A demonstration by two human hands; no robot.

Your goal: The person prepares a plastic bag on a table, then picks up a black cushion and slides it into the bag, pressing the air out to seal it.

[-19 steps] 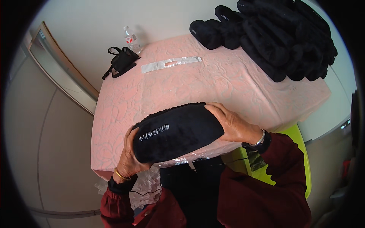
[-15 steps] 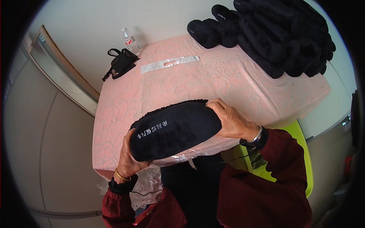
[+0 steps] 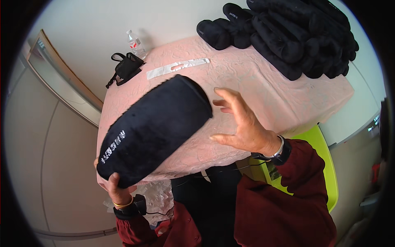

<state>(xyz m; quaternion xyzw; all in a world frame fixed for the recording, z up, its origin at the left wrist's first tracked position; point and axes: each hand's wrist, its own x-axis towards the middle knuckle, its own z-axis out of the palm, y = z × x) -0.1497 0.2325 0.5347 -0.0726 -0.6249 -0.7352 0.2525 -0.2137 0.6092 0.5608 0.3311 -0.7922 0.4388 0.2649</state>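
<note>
A black plush pillow (image 3: 156, 127) with white lettering at its lower left end is held slanting over the pink-covered table (image 3: 242, 78). My left hand (image 3: 117, 189) grips that lower end, thumb on the front; most of its fingers are hidden behind. My right hand (image 3: 245, 123) is off the pillow, just right of its upper end. Its thumb and fingers are spread apart, with nothing between them.
Many similar black plush pillows (image 3: 284, 41) are heaped at the back right. A flat white plastic strip (image 3: 177, 68), a small black pouch (image 3: 127, 66) and a clear bottle (image 3: 135, 43) lie toward the back left. A lime-green bin (image 3: 329, 173) stands at right, crumpled clear plastic (image 3: 154, 197) below the table edge.
The right hand has let go of the pillow and opened. My left hand has moved left and down, and the pillow has tilted, its right end swinging up and away.
</note>
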